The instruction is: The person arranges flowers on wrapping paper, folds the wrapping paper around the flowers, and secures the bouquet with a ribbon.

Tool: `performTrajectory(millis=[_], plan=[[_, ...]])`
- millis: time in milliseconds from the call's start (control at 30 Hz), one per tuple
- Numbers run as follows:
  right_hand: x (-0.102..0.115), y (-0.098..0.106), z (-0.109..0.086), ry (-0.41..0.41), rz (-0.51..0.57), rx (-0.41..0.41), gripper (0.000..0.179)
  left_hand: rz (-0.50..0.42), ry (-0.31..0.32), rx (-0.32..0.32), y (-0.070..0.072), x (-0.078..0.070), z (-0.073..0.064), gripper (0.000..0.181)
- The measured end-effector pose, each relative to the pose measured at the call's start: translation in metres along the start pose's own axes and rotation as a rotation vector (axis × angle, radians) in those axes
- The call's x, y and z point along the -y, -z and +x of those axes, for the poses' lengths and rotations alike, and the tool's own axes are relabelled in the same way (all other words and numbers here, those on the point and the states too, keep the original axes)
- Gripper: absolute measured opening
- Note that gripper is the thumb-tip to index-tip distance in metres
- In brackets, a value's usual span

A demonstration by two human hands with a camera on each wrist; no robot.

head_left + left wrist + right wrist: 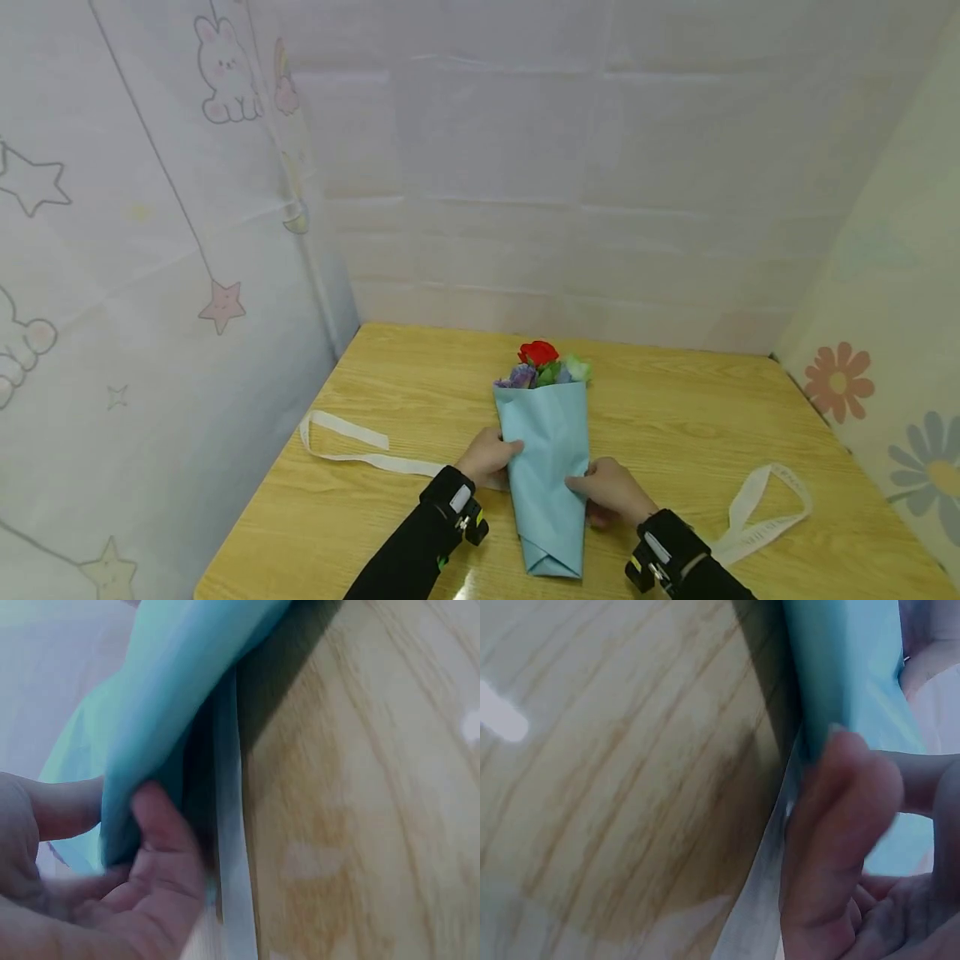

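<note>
A bouquet wrapped in light blue paper [547, 467] lies on the table, its red, purple and pale green flowers [538, 353] showing at the far end. My left hand [487, 457] grips the wrap's left edge, thumb on top and fingers beneath, as the left wrist view shows with the blue paper [169, 697] between them. At the right edge, my right hand [613, 490] pinches the paper the same way. A white ribbon [375, 459] runs under the bouquet and comes out on both sides; its strip [234, 825] passes close by the left fingers.
The ribbon's right end [765, 533] forms a loop on the wooden table [675, 408]. Printed cloth walls stand at the left [150, 333], back and right of the table. Black wrist straps with small cameras are on both arms.
</note>
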State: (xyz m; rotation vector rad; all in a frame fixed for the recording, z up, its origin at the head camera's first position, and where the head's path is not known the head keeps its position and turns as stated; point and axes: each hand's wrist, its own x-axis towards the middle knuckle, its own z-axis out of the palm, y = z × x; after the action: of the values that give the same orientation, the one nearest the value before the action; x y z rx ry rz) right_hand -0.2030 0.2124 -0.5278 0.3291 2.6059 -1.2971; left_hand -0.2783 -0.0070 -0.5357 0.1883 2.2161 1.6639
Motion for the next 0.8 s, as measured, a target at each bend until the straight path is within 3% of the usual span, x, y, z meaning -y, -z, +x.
performTrajectory(millis=[167, 300, 400, 433, 500, 667, 800], plan=[[0.0, 0.003, 0.002, -0.009, 0.06, -0.015, 0.02, 0.088, -0.031, -0.137, -0.001, -0.002, -0.001, 0.036], [-0.001, 0.004, 0.003, -0.019, 0.132, 0.037, 0.015, -0.053, -0.004, -0.059, 0.003, 0.002, 0.002, 0.039], [-0.005, 0.006, 0.001, 0.014, 0.141, 0.109, 0.019, -0.191, 0.053, 0.025, 0.008, 0.007, 0.004, 0.04], [-0.006, 0.007, 0.001, 0.022, 0.151, 0.135, 0.021, -0.198, 0.061, 0.034, 0.008, 0.009, 0.003, 0.041], [-0.007, 0.008, -0.001, 0.032, 0.147, 0.161, 0.026, -0.09, 0.023, -0.003, 0.008, 0.01, 0.002, 0.042], [-0.01, 0.008, -0.001, 0.041, 0.029, 0.11, 0.031, 0.366, -0.15, -0.191, 0.003, 0.01, -0.002, 0.037], [-0.015, 0.005, 0.0, 0.096, -0.089, 0.056, 0.038, 0.44, -0.159, -0.232, 0.0, 0.013, -0.004, 0.038]])
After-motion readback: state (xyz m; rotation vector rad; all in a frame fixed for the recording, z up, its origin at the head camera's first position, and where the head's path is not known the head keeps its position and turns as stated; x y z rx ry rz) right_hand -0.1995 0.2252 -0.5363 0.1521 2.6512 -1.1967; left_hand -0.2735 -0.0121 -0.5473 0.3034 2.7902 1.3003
